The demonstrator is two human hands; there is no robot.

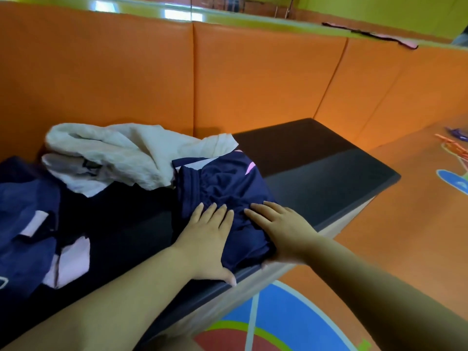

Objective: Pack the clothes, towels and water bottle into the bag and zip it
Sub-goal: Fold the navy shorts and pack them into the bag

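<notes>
A folded navy garment with pink stripes (222,183) lies on the dark bench (316,173). My left hand (207,239) rests flat on its near left part, fingers spread. My right hand (281,229) lies on its near right corner, thumb curled under the cloth's edge. A crumpled white towel (121,153) sits behind and left of the garment, touching it. Another navy garment with pink patches (30,239) is spread at the far left. No bag or water bottle is in view.
Orange padded wall panels (253,79) rise directly behind the bench. The bench's right end (374,183) drops to an orange floor with coloured markings (278,320). A small blue and orange object (455,138) lies on the floor at far right.
</notes>
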